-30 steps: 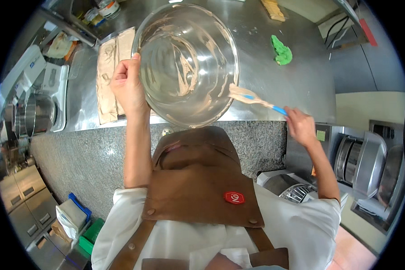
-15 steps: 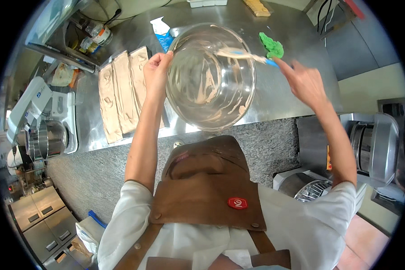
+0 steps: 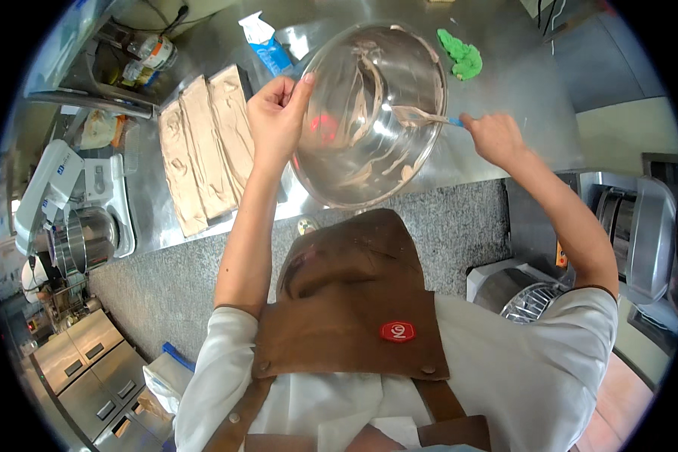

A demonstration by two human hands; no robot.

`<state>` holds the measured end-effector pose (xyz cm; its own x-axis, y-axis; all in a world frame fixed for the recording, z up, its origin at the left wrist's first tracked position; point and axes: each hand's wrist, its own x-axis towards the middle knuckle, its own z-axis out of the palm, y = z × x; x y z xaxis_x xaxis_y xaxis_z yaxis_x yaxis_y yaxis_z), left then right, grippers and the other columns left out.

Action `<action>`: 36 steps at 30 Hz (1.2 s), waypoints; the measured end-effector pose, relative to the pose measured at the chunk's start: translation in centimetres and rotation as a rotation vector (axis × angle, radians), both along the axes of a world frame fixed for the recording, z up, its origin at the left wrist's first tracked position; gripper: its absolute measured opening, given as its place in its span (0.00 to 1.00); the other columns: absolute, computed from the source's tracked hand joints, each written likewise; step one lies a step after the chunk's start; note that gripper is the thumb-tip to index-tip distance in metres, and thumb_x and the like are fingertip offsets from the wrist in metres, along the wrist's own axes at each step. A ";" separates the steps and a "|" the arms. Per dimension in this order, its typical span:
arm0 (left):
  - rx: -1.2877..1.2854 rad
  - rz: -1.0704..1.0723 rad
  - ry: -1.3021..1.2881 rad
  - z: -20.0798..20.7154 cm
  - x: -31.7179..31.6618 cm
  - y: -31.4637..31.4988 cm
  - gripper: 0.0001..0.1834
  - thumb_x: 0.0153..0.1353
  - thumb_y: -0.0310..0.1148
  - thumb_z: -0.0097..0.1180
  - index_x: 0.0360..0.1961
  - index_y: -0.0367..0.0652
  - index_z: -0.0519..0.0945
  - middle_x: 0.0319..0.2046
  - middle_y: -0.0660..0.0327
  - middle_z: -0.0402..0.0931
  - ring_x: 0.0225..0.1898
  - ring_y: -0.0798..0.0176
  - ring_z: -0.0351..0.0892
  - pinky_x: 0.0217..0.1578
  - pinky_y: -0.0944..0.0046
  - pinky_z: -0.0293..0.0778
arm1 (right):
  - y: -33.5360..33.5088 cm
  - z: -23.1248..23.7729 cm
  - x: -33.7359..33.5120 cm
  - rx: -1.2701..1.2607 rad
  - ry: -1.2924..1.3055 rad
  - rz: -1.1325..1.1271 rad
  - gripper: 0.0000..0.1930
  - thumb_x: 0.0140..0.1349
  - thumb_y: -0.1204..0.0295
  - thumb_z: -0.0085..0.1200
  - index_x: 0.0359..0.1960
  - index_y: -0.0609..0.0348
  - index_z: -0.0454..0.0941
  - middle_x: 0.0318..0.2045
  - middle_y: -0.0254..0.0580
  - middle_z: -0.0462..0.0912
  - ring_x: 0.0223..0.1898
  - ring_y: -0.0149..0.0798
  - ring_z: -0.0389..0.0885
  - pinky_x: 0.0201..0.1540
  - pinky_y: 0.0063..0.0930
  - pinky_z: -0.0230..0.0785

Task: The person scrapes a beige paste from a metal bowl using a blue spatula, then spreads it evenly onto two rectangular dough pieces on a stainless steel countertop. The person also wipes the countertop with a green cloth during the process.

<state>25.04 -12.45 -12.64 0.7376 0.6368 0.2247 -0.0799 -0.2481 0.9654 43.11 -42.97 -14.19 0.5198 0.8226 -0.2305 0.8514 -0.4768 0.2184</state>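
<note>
My left hand point(image 3: 277, 117) grips the left rim of a large steel mixing bowl point(image 3: 331, 162), thumb over the edge. The bowl is tilted, with streaks of light brown cream on its inner wall. My right hand point(image 3: 496, 137) is closed round the blue handle of a spatula point(image 3: 422, 117), whose cream-coated blade lies inside the bowl near its right wall. To the left of the bowl, a rectangular slab spread with light brown cream point(image 3: 203, 147) rests on the steel table point(image 3: 505, 98); my left forearm partly covers its right side.
A blue and white carton point(image 3: 267, 49) lies behind the slab, and a crumpled green cloth point(image 3: 461, 56) is at the far right. A white stand mixer point(image 3: 60, 177) stands at the left. Below on the right sits a machine bowl with a wire guard point(image 3: 533, 301).
The bowl has tipped further and shifted slightly right. My right hand has moved down with the spatula, its blade now lower against the bowl's right side. My left hand keeps the rim.
</note>
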 end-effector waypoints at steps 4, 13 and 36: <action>0.058 0.047 -0.007 0.2 -0.9 -0.9 0.22 0.62 0.35 0.64 0.15 0.43 0.67 0.15 0.77 0.57 0.20 0.81 0.51 0.20 0.74 0.46 | -3.6 -1.7 -3.3 0.100 0.178 -0.121 0.10 0.65 0.69 0.47 0.43 0.51 0.79 0.24 0.50 0.82 0.30 0.55 0.83 0.30 0.48 0.73; -0.006 0.129 -0.068 0.1 -1.2 -2.8 0.22 0.60 0.35 0.66 0.15 0.42 0.68 0.14 0.76 0.57 0.19 0.81 0.51 0.19 0.73 0.44 | -6.4 -3.8 -14.0 0.334 0.644 -0.373 0.11 0.70 0.65 0.46 0.47 0.52 0.78 0.19 0.51 0.78 0.23 0.55 0.78 0.26 0.44 0.71; 0.005 0.159 -0.061 -1.1 -3.6 -4.1 0.23 0.59 0.36 0.68 0.16 0.43 0.66 0.16 0.76 0.55 0.21 0.79 0.50 0.20 0.73 0.46 | -3.7 -6.6 -14.9 0.448 0.629 -0.384 0.11 0.68 0.65 0.47 0.46 0.53 0.79 0.21 0.56 0.80 0.27 0.58 0.81 0.29 0.49 0.72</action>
<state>21.41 -16.54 -13.77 0.6122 0.7433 0.2695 -0.0972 -0.2675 0.9586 28.22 -46.63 -20.77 0.6652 0.6983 -0.2643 0.5135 -0.6848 -0.5171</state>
